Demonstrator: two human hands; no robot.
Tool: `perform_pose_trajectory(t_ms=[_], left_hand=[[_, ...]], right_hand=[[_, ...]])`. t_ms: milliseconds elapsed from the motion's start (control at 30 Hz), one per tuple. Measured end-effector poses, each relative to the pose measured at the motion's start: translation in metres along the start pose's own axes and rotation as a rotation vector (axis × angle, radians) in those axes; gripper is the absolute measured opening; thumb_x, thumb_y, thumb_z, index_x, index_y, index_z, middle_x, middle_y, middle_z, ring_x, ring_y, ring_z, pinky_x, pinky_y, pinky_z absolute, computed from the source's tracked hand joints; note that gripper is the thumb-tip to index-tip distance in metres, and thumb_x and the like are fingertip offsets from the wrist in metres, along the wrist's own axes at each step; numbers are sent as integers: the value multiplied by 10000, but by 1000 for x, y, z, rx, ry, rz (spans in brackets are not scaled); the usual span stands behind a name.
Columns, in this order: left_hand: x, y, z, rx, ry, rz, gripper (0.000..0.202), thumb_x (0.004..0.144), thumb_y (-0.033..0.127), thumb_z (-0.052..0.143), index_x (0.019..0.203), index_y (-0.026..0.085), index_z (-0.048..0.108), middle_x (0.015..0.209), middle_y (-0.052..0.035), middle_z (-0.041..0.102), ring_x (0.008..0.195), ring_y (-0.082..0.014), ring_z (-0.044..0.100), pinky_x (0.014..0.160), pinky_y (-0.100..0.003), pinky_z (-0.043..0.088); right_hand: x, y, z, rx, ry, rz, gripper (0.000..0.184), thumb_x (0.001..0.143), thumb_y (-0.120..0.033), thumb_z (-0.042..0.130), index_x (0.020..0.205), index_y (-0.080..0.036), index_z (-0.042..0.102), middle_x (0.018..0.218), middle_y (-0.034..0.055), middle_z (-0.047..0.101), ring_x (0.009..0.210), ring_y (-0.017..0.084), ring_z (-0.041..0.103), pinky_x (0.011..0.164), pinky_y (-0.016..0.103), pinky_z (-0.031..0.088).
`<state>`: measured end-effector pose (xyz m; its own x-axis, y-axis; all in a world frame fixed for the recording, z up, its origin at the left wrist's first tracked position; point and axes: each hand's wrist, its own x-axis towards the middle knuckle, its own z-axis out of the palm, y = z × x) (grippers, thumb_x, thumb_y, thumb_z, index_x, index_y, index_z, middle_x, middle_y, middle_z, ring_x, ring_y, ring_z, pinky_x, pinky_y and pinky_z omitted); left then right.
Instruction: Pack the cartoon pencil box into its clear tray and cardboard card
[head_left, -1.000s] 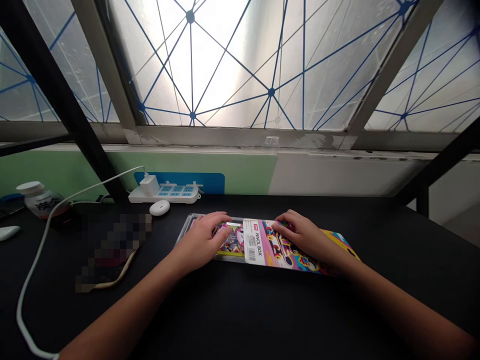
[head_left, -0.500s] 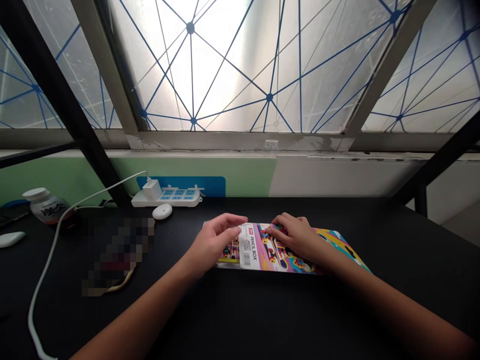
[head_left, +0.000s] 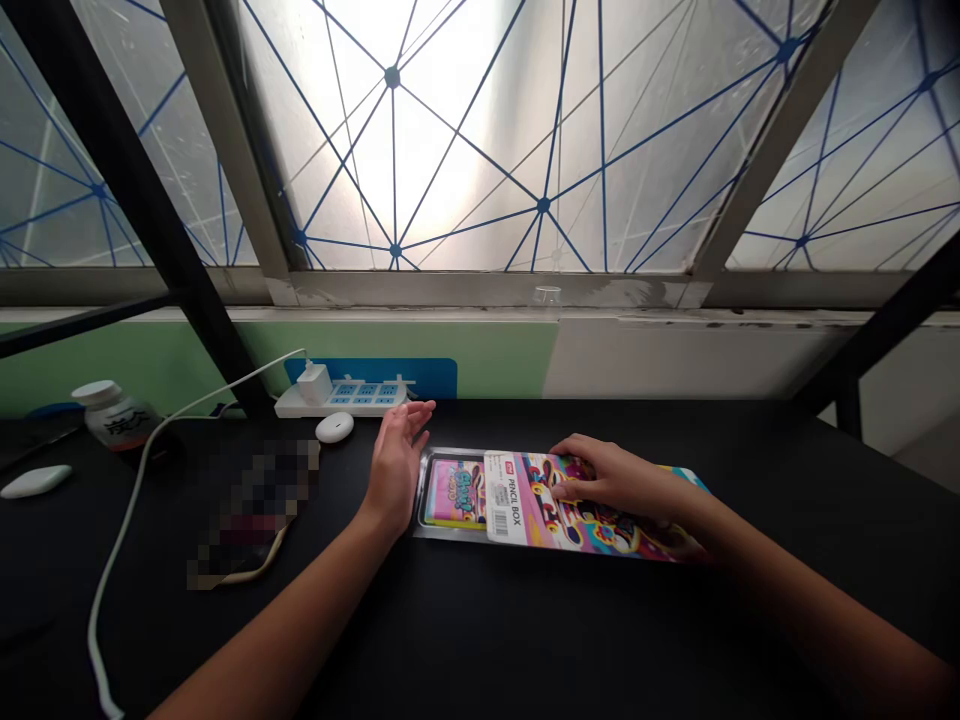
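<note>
A pencil box (head_left: 454, 492) with a pink and yellow cartoon print lies in a clear plastic tray (head_left: 418, 500) on the black table (head_left: 525, 640). A colourful printed card sleeve (head_left: 525, 508), with a white "PENCIL BOX" label strip, covers the tray's right part. My right hand (head_left: 611, 482) is curled over the sleeve and holds it. My left hand (head_left: 397, 462) is raised just left of the tray, fingers spread, touching nothing.
Behind the package stand a white power strip (head_left: 345, 402) with a plugged-in charger (head_left: 315, 384) and a small white round object (head_left: 334, 427). Further left are a capped bottle (head_left: 116, 415), a white cable (head_left: 127, 520) and a pixelated patch (head_left: 251, 510).
My left hand has lifted off the package and moved left, uncovering the pencil box in its tray. My right hand and the sleeve have shifted right relative to the tray.
</note>
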<state>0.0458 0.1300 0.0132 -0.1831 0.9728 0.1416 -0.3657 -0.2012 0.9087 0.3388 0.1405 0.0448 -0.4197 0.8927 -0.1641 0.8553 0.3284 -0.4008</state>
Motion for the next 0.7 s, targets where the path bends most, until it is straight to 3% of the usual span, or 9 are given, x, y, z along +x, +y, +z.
perform_pose_trajectory(t_ms=[133,300,400,500,567,700], left_hand=[[0,2,0,16,15,8,406,969,572,366,1038,235,582,1345,-125,639,1348,-259,511,1124,-492,333],[4,2,-5,184,-26,57,449,988,579,270,1073,237,549,1339,-126,638,1327,-261,533,1088,-473,379],[5,3,-12,403,-85,103,368,968,548,420,1104,244,576,1316,-109,635,1288,-279,543,1074,-452,376],[3,6,-17,665,-204,135,349,863,471,646,1127,244,641,1230,-103,654,1202,-320,560,1046,-462,373],[0,7,-18,811,-303,155,333,820,446,700,1091,253,685,1135,-86,684,1133,-333,574,1020,-474,379],[-4,10,-14,1001,-413,189,297,838,473,683,1041,257,706,1057,-77,698,1056,-338,572,958,-478,411]], right_hand=[[17,-31,6,-38,7,-62,596,824,-687,612,1199,-225,652,1245,114,656,1119,333,607,958,414,432],[46,-75,30,-87,59,-169,572,887,-672,546,1206,-206,639,1185,131,680,1095,326,619,952,430,411],[50,-84,37,-113,130,-198,599,916,-654,517,1281,-185,593,1238,150,652,1135,329,598,989,453,382],[37,-70,32,-125,197,-184,610,928,-630,518,1345,-185,543,1319,159,615,1196,338,568,1041,491,335],[23,-49,24,-124,213,-156,561,933,-620,512,1291,-194,580,1274,150,651,1169,337,593,1027,500,354],[-2,-6,9,-45,206,-55,486,926,-640,499,1102,-215,657,1104,112,722,971,295,671,820,396,482]])
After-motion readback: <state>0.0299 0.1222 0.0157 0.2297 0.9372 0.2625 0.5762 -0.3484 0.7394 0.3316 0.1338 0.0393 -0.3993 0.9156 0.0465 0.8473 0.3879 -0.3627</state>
